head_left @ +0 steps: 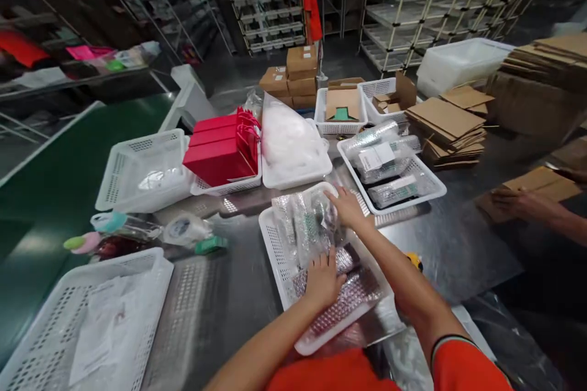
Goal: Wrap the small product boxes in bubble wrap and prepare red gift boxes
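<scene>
Metal desk (238, 317), tall shelves (413, 12) behind: left hand (323, 281) and right hand (347, 208) at one white basket (275, 250)

Bubble-wrapped clear packs (305, 226) fill the far half of the basket, side by side, their long axes running away from the person. Pink packs (351, 293) fill the near half and lie crosswise to them. The left hand is nearer the pink packs, resting over their left part, palm down; its grip is wide, fingers spread toward the clear packs. The right hand is at the far right corner, beside the clear packs' upper ends, forearm slanting in from the lower right, fingers pointing left. Whether that grip has closed on a pack or the rim, I cannot tell.
</scene>
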The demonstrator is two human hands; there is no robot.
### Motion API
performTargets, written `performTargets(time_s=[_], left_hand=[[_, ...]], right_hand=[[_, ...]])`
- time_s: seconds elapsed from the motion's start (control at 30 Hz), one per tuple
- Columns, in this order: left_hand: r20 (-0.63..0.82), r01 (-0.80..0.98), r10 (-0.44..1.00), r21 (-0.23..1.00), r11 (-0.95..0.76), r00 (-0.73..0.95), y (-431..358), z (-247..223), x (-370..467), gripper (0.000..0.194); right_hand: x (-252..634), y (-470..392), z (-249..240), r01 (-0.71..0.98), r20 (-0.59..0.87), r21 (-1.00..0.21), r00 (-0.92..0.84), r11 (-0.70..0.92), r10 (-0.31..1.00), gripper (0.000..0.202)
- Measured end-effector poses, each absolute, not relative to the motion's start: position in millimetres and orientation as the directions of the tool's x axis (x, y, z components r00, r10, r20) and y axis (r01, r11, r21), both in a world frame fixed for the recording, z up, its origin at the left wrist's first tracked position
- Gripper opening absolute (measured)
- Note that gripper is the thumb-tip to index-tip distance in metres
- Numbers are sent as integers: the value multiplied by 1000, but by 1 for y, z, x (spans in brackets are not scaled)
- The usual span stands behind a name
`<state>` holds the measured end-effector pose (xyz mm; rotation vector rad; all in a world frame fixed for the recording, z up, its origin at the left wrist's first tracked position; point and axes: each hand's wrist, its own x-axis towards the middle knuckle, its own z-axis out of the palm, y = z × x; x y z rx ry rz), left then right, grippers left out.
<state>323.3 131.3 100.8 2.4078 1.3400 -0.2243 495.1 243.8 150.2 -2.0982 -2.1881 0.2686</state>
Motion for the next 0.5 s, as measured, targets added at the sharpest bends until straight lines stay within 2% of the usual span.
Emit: performTargets(time_s=[0.07,0.13,0.23,0.37,0.43,0.5], left_hand=[[-324,841,779,277,-465,537,134,103,323,74],[-338,836,769,308,-454,542,140,104,322,73],[-348,836,768,337,-433,538,145,106,322,74],[-333,835,773,322,-445,540,138,110,323,75],[-330,834,773,325,-445,541,135,112,324,74],[-338,832,768,341,-438,543,136,113,323,75]], right_hand=[[500,274,153,989,-213,-130,-95,69,972,56],[509,289,153,991,-298,-109,-105,76,949,42],[526,293,158,992,-340,-105,-101,69,935,24],[556,274,172,985,-295,-158,-116,71,948,16],[568,261,176,947,-198,-318,-118,50,973,15],[573,250,173,790,-63,-611,-104,44,993,15]])
